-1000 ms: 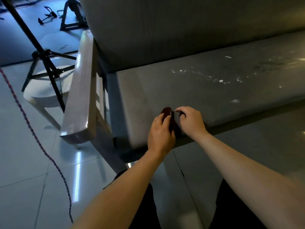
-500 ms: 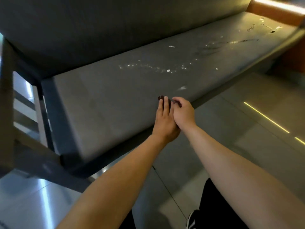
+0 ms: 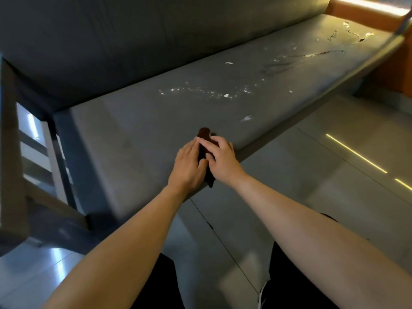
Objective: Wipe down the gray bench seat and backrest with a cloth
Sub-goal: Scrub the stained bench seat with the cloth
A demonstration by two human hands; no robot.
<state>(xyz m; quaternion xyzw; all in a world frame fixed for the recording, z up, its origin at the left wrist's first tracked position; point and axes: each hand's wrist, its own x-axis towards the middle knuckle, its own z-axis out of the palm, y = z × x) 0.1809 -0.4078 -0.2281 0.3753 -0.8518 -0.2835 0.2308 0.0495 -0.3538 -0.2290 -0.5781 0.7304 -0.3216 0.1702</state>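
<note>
This looks like a public indoor space, a lobby or waiting hall rather than a home. A long gray bench seat (image 3: 156,130) with a padded backrest (image 3: 133,41) runs from under the left hand (image 3: 187,168) and right hand (image 3: 223,161) far off to the right. Below and right of the hands, a glossy tiled floor (image 3: 312,175) mirrors strip lights (image 3: 354,152). An orange panel (image 3: 365,18) stands beyond the seat's far right end. Left of the hands stands a gray side frame (image 3: 13,163).
</note>
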